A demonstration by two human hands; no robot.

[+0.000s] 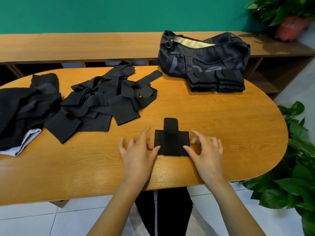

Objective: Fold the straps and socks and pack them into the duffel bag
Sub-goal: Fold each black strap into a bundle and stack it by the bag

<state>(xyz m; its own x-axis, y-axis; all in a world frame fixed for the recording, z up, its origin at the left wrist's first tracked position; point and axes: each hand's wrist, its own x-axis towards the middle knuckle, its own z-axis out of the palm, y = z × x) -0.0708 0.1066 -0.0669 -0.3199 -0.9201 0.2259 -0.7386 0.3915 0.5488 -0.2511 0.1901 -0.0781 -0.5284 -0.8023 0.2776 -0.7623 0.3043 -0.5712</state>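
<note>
A folded black strap (pixel 171 142) lies flat near the table's front edge, with a short tab sticking out at its far side. My left hand (pixel 138 154) is at its left edge, thumb tip touching the near left corner, fingers spread. My right hand (pixel 206 152) is at its right edge, thumb touching the near right corner, fingers loosely bent above the wood. A heap of unfolded black straps (pixel 109 97) covers the table's left half. Two stacks of folded straps (pixel 215 81) stand in front of the dark duffel bag (pixel 204 55), whose zip is open.
Dark socks and a pale cloth (pixel 22 108) lie at the far left of the oval wooden table (pixel 238 133). A long wooden bench (pixel 85 46) runs behind it. Potted plants (pixel 296 159) stand at the right, close to the table's edge.
</note>
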